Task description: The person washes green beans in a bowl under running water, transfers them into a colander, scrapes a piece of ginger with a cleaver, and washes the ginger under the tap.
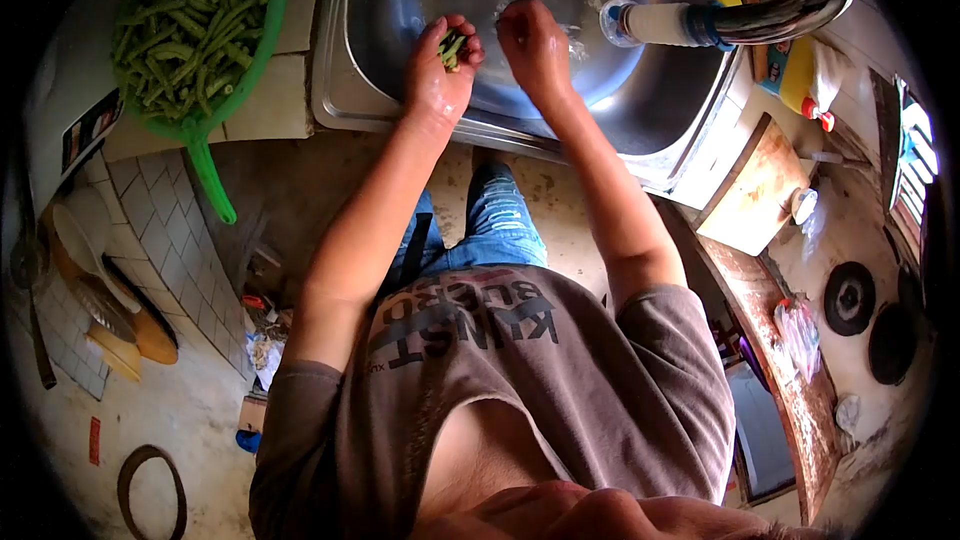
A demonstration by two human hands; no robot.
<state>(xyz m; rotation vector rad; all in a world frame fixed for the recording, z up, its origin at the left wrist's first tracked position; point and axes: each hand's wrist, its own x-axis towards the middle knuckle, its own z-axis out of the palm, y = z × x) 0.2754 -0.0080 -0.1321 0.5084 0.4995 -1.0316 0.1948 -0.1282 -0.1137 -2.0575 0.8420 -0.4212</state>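
Note:
My left hand (440, 80) is cupped, fingers curled round a small bunch of green bean pieces (452, 50), over the near-left side of a bluish plastic basin (625, 80). The basin sits in the metal sink (335, 90) and seems to contain clear water. Just to the right, my right hand (537, 48) hangs over the basin with its fingers bent together; whatever they may hold is hidden. The two hands are a short way apart. On the counter at left, a green colander (268, 50) with a long handle is heaped with green beans (195, 35).
A curved metal faucet (790, 15) with a wrapped spout reaches over the basin from the right. Beside the sink stand a yellow bottle (795, 75) and a wooden board (755, 190). Wooden utensils (110, 290) hang at far left. Dark round pans (850, 298) are at far right.

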